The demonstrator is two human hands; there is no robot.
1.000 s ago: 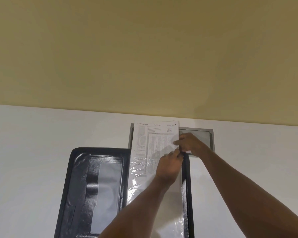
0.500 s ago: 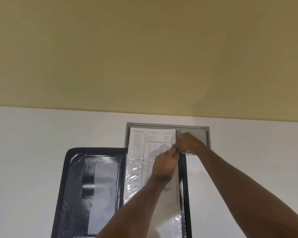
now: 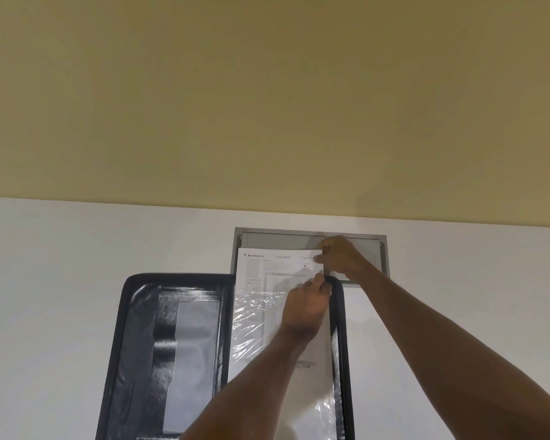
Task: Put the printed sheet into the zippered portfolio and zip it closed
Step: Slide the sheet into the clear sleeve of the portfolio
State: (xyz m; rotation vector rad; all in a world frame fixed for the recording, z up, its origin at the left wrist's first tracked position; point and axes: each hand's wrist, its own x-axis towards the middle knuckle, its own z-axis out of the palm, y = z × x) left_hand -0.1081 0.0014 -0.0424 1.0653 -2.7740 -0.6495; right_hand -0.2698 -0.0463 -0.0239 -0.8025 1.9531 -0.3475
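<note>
Printed sheet (image 3: 275, 268) half inside clear sleeve (image 3: 251, 315) of open portfolio (image 3: 140, 344); right hand (image 3: 342, 257) pinching sheet's far-right corner, left hand (image 3: 305, 308) pinching sleeve edge.

Likely an office: white counter (image 3: 77, 281) with a recessed grey cable hatch (image 3: 382, 249) (at twelve o'clock), plain beige wall (image 3: 267, 90).

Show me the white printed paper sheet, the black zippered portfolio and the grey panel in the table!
White printed paper sheet (image 3: 277, 265): head view, its upper printed part.
Black zippered portfolio (image 3: 140, 328): head view, its left inner cover.
Grey rectangular panel (image 3: 299, 238): head view, its far strip.
</note>
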